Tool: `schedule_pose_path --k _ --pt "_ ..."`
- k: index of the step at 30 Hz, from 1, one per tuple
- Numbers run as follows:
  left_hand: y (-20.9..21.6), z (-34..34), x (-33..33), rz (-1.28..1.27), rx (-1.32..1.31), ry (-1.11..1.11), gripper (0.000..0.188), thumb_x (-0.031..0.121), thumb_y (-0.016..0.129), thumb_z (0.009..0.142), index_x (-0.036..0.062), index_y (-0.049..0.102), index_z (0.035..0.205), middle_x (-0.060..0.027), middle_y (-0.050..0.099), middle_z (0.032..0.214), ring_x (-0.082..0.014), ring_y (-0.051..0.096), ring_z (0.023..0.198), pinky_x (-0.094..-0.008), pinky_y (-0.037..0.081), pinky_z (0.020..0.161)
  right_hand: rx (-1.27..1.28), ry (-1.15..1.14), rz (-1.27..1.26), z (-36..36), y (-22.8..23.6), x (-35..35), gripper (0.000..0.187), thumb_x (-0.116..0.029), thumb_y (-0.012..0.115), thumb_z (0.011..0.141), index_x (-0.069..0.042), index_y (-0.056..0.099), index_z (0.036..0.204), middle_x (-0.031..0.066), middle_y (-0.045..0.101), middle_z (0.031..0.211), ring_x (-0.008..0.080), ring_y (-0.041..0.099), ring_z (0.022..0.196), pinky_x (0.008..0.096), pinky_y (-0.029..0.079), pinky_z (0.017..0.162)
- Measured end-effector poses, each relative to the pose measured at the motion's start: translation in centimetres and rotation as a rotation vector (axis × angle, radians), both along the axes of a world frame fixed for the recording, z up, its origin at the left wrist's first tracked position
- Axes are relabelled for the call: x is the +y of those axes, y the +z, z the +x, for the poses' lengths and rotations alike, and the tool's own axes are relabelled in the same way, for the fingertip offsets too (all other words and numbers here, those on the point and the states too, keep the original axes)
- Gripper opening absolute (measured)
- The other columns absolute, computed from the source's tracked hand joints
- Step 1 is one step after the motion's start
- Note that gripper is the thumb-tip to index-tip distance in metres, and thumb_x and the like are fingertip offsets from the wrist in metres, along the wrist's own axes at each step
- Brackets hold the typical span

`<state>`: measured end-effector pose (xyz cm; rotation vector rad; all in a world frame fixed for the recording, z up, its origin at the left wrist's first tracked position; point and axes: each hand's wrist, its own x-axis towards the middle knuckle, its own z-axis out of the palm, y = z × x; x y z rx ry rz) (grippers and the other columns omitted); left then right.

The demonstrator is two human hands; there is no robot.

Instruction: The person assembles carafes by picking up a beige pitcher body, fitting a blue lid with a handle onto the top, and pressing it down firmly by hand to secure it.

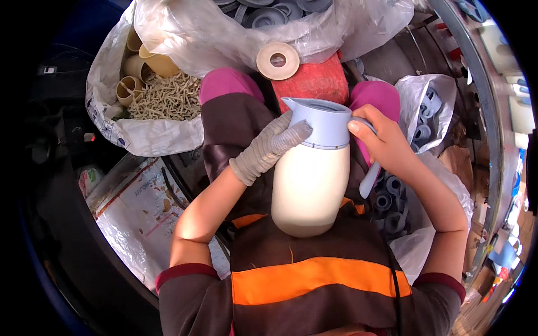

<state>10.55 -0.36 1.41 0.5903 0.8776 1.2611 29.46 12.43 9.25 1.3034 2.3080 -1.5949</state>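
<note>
A vacuum jug (311, 187) with a cream body and a grey-blue collar leans in my lap, its spout toward the left. My left hand (272, 143), in a grey knit glove, is closed around the collar below the spout. My bare right hand (384, 137) is closed on the jug's grey-blue handle (370, 180) at the upper right. The handle's lower end stands out below my fingers, apart from the body. No lid covers the collar's wide top opening. Some of the handle is hidden behind my fingers.
A beige ring (278, 47) rests on a red bundle (314, 84) between my knees. On the left, a white sack (162, 137) holds beige cups and small pegs. Grey parts fill a plastic bag (358, 33) ahead and bags on the right (434, 106). A metal-edged bench (493, 112) runs along the right.
</note>
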Motion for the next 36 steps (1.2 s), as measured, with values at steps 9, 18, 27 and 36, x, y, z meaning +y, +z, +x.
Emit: schedule_pose_path --k 9,18,27,36 --pt "-2.6 -5.9 7.7 0.133 0.628 0.165 0.047 0.041 0.055 0.090 0.0049 0.055 0.120 -0.0134 0.059 0.112 -0.0254 0.055 0.105 -0.0320 0.042 0.095 0.132 -0.094 -0.587 2.9 0.4 2.8 0.040 -0.036 0.059 0.088 -0.007 0.052 0.062 0.0023 0.052 0.055 0.0152 0.059 0.048 0.0241 0.045 0.045" --pt "-5.0 -8.9 12.8 -0.025 1.621 0.304 0.070 0.043 0.071 0.068 0.0136 0.049 0.127 -0.0209 0.052 0.124 -0.0349 0.050 0.114 -0.0433 0.039 0.098 0.435 -0.302 0.113 4.3 5.0 6.8 0.029 -0.030 0.059 0.089 0.000 0.061 0.085 0.0040 0.058 0.058 0.0111 0.058 0.051 0.0219 0.044 0.049" --pt "12.3 -5.9 10.9 0.483 1.248 0.496 0.067 0.038 0.075 0.071 0.0054 0.051 0.125 -0.0185 0.054 0.119 -0.0318 0.057 0.104 -0.0382 0.045 0.092 0.428 0.014 0.472 -2.3 -2.9 5.3 0.041 -0.033 0.061 0.084 0.005 0.060 0.102 0.0227 0.057 0.120 0.0358 0.060 0.099 0.0384 0.048 0.085" --pt "12.8 -0.6 13.0 0.612 1.960 0.097 0.069 0.042 0.076 0.064 0.0135 0.056 0.124 -0.0198 0.053 0.122 -0.0390 0.051 0.111 -0.0449 0.042 0.094 0.131 0.010 0.719 0.9 -5.2 4.4 0.039 -0.033 0.060 0.086 -0.002 0.047 0.106 0.0202 0.063 0.090 0.0372 0.062 0.083 0.0463 0.050 0.067"
